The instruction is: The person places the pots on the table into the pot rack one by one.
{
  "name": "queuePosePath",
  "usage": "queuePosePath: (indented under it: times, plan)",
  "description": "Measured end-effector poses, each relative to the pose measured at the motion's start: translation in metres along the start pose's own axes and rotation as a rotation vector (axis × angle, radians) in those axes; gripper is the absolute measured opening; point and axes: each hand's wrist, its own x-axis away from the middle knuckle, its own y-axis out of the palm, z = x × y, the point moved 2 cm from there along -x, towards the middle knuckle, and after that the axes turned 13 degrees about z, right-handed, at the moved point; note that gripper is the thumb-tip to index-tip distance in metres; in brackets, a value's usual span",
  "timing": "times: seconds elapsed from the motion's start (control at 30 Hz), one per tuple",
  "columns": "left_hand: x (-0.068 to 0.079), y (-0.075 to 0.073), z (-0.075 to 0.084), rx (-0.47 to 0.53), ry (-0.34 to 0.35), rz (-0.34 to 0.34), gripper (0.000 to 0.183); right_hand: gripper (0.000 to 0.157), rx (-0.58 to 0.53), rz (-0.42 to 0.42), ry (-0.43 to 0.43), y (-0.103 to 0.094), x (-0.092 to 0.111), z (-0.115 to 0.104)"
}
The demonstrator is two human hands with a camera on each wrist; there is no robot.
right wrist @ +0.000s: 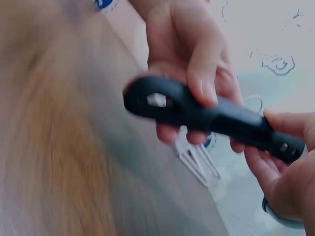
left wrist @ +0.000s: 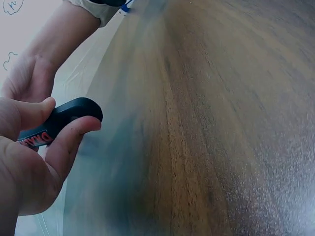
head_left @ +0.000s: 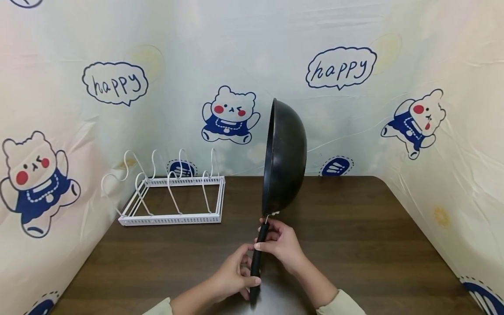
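Head view, clock face centred on the hands: I see the black pan point(head_left: 286, 157) at 12 o'clock, bowl turned on its side, opening facing 9 o'clock, handle point(head_left: 256, 261) running down to 6 o'clock. My operator's left hand point(head_left: 236, 271) is closed around the lower handle, thumb and fingers on opposite sides near the end with the hanging hole. The right hand point(head_left: 282, 246) pinches the upper handle just below the bowl, at about 1 o'clock from the left. At 10 o'clock I note the white wire rack point(head_left: 169, 218), apart from the pan, on the brown wooden table point(head_left: 366, 245).
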Motion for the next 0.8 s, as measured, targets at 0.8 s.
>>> queuePosePath:
  times: [0.8]
  plan:
    - [-0.001, -0.019, 0.009, 0.122, 0.045, -0.003, 0.071, 0.057, 0.032, 0.021, -0.026, 0.030, -0.015, -0.018]
